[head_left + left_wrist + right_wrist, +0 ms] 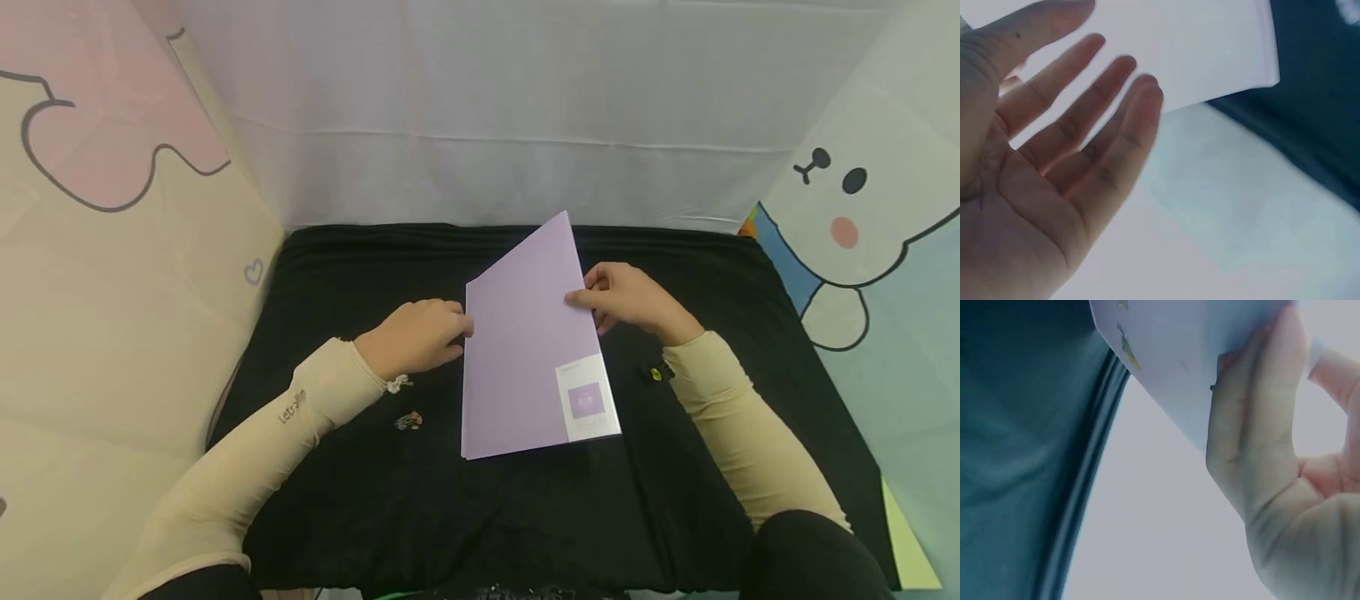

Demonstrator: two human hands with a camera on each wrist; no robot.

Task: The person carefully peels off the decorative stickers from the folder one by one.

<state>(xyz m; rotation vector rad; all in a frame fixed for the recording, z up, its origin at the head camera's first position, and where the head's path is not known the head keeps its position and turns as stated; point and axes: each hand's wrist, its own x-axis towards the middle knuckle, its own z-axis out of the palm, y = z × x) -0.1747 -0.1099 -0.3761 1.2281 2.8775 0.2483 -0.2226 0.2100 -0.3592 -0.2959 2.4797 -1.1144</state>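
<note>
A light purple folder (517, 342) with a white label (587, 400) in its lower right corner is tilted up above the black cloth. My right hand (630, 300) pinches its right edge, thumb on the front and fingers behind. In the right wrist view, those fingers (1260, 419) lie against the folder's pale back (1172, 356). By the folder's left edge is my left hand (416, 337), its fingertips at that edge. The left wrist view shows the left hand (1066, 144) with loosely extended fingers and a gap to the thumb; whether it touches the folder I cannot tell.
Black cloth (337, 517) covers the table. A small colourful item (408, 421) and a small whitish item (399, 383) lie near my left wrist. A small dark and yellow item (656, 374) lies by my right wrist. Printed cloth walls (525, 108) enclose the back and sides.
</note>
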